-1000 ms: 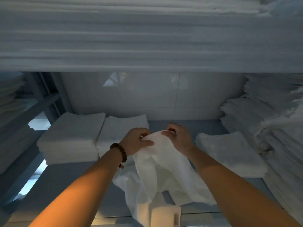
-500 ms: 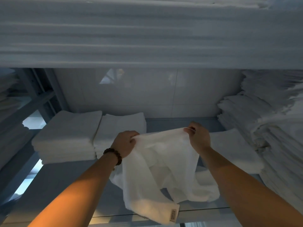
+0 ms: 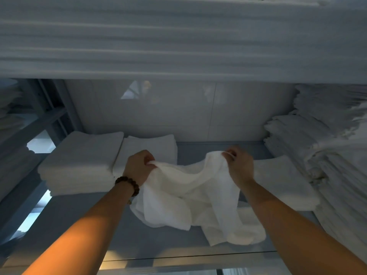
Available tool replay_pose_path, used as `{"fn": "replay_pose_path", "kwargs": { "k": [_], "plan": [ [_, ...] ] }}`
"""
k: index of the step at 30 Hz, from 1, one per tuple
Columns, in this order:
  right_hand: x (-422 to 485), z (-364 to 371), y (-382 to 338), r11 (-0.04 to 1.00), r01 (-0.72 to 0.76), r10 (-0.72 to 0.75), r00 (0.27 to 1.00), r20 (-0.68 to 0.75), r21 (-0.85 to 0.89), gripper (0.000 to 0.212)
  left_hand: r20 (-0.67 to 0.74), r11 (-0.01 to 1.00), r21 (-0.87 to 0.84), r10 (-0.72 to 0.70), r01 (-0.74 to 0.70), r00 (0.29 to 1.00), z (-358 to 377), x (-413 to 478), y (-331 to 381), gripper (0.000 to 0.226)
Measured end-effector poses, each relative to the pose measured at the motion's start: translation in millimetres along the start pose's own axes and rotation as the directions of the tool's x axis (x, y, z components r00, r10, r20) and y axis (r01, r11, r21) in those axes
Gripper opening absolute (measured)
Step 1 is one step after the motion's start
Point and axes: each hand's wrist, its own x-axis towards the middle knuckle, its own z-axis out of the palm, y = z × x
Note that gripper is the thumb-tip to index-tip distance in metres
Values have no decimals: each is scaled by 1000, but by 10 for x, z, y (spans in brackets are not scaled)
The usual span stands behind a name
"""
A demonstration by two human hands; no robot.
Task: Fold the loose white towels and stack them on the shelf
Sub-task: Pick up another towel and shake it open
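Loose towel (image 3: 190, 195) hangs slack between your hands, tail on the shelf (image 3: 83, 225) below them, left hand (image 3: 139, 167) and right hand (image 3: 240, 167) each pinching its top edge, so this looks like the spread-out step; next pull it taut, fold, then drop it on the folded stack (image 3: 151, 147) just beyond your left hand.

1. Left forearm (image 3: 95, 225): bare, enters from 7 o'clock and extends toward 1 o'clock. The wrist is straight and a beaded bracelet (image 3: 128, 184) sits round it.
2. Left hand (image 3: 139, 167): back toward the camera, fingers curled, pinching the towel (image 3: 188, 191) edge at the hand's 3 o'clock side.
3. Right forearm (image 3: 288, 221): bare, enters from 5 o'clock and extends toward 11 o'clock.
4. Right hand (image 3: 240, 165): fingers curled, pinching the same towel at the hand's 10 o'clock side.
5. The hands are roughly level and well apart.
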Motion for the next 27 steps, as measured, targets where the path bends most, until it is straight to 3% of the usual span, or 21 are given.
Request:
{"fn": "replay_pose_path", "kwargs": {
  "k": [1, 3, 6, 8, 13, 21, 27],
  "plan": [
    [-67, 68, -99, 998, 45, -48, 997, 62, 42, 8, 25, 1000, -12, 15, -15, 1000, 25, 1, 56, 16],
    [-218, 200, -295, 984, 145, -162, 967, 196, 99, 23, 102, 999, -6, 39, -39, 994, 82, -2, 166, 22],
    [-429, 367, -511, 945, 287, -326, 861, 390, 155, 49, 210, 995, -61, 89, -78, 974, 157, -20, 304, 23],
    [-505, 460, -544, 916, 379, -396, 801, 448, 132, 47, 243, 990, -87, 129, -111, 962, 173, -46, 383, 26],
    [-515, 487, -502, 912, 375, -409, 812, 417, 164, 20, 243, 975, -105, 214, -194, 946, 128, -149, 456, 11],
    [-481, 495, -535, 950, 237, -304, 843, 444, 201, 13, 266, 957, 53, 263, -286, 928, 48, -242, 452, 13],
    [-444, 476, -548, 951, 226, -292, 882, 370, 213, 10, 220, 937, 215, 227, -274, 949, -9, -267, 346, 14]
  ]
}}
